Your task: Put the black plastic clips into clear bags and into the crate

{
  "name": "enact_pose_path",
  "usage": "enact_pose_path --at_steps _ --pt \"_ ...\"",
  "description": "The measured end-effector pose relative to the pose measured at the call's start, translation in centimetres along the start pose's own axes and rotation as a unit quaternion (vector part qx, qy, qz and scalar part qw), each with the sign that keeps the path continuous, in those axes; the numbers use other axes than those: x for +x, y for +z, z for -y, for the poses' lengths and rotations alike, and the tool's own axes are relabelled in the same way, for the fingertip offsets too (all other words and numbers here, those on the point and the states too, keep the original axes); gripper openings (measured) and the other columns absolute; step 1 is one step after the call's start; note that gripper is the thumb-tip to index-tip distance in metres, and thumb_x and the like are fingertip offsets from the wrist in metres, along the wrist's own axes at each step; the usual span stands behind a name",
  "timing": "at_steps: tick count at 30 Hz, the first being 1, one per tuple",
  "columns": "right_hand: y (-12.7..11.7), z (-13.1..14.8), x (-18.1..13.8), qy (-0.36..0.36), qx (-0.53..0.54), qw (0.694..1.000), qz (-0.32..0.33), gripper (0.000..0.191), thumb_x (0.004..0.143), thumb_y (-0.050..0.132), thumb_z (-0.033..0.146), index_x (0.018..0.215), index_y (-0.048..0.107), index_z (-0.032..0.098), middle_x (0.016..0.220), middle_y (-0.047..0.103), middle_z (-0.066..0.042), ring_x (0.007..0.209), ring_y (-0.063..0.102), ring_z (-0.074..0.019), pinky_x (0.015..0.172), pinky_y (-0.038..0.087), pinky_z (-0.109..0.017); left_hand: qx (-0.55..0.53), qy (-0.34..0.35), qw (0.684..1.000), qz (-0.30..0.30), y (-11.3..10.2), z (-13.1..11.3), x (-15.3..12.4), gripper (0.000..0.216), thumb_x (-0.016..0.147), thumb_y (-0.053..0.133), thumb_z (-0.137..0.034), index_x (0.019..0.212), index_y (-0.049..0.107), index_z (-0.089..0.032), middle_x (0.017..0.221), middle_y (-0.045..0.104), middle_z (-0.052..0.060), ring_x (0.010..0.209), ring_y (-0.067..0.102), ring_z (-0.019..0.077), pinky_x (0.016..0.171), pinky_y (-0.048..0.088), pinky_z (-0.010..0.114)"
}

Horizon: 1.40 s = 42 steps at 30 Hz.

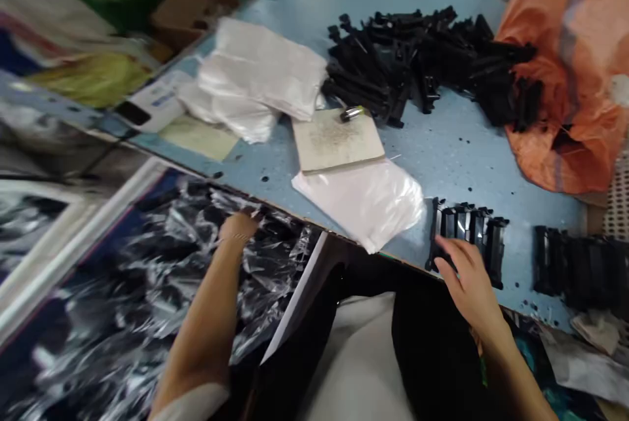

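Observation:
My left hand (239, 226) reaches down into a large bin of black parts in clear plastic bags (177, 277). Its fingers are blurred and partly hidden among the bags, so I cannot make out a hold. At the table's near edge, my right hand (466, 274) has its fingers apart over a short row of black plastic parts (466, 228), its fingertips on or just above them. To the left of that row lies a stack of clear plastic bags (363, 201), with a worn pale block (339, 139) resting on its far part.
A heap of loose black parts (417, 61) covers the table's far right, beside an orange woven sack (570, 80). More black parts (580, 267) stand in a row at the right. White bag bundles (265, 71) and a small metallic object (351, 113) lie on the table (491, 159).

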State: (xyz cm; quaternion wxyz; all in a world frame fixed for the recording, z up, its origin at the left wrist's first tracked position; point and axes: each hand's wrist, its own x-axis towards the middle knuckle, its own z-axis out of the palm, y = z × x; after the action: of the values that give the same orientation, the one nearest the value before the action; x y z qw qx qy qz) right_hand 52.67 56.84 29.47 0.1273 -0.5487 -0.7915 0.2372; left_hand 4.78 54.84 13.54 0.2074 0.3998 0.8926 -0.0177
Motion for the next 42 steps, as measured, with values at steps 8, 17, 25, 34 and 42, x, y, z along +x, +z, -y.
enact_pose_path --at_steps 8,17,25,34,42 --pt "0.9 -0.7 1.0 -0.023 -0.304 0.952 0.023 0.061 0.100 0.056 0.044 0.147 0.049 0.005 0.141 0.055 -0.027 0.117 0.060 -0.0402 0.092 0.053 -0.051 -0.237 0.327 0.882 -0.244 -4.0 -11.0 -13.2 0.021 0.098 0.056 -0.033 0.097 0.073 -0.021 0.089 0.075 0.004 0.079 0.069 0.0182 0.079 0.057 0.031" --pt "0.7 0.6 2.6 0.044 -0.314 0.945 0.084 0.069 0.097 0.056 0.040 0.155 0.036 0.008 0.135 0.056 -0.029 0.080 0.073 -0.0321 0.067 0.055 -0.041 -0.185 0.395 0.892 -0.115 -2.0 -21.1 -12.5 0.016 0.090 0.062 -0.012 0.075 0.065 -0.017 0.090 0.067 0.009 0.087 0.063 0.0228 0.079 0.055 0.036" --pt "-2.7 -1.8 3.8 0.152 0.070 0.982 0.091 0.065 0.085 0.067 0.039 0.144 0.046 0.021 0.128 0.065 -0.016 0.107 0.069 -0.0338 0.089 0.055 -0.049 -0.522 0.225 0.816 0.104 -3.5 -18.8 -9.7 0.018 0.075 0.074 -0.027 0.078 0.059 -0.018 0.065 0.061 -0.002 0.058 0.057 0.0120 0.054 0.045 0.023" --pt "4.1 1.4 5.0 0.224 0.683 0.640 0.272 0.043 0.079 0.071 0.047 0.113 0.066 0.021 0.098 0.077 -0.009 0.078 0.071 -0.0202 0.067 0.056 -0.031 -0.293 0.426 0.845 -0.137 -3.3 -18.1 -10.4 0.041 0.092 0.046 -0.008 0.127 0.065 -0.014 0.131 0.066 0.014 0.125 0.063 0.0233 0.109 0.053 0.040" --pt "5.9 2.2 5.9 0.230 0.654 0.700 0.173 0.038 0.080 0.065 0.055 0.099 0.070 0.022 0.095 0.077 -0.006 0.076 0.069 -0.0202 0.067 0.059 -0.036 -0.234 0.602 0.748 -0.153 -3.9 -17.4 -17.9 0.068 0.096 0.042 -0.002 0.160 0.031 -0.020 0.144 0.059 0.015 0.131 0.061 0.0229 0.110 0.055 0.039"
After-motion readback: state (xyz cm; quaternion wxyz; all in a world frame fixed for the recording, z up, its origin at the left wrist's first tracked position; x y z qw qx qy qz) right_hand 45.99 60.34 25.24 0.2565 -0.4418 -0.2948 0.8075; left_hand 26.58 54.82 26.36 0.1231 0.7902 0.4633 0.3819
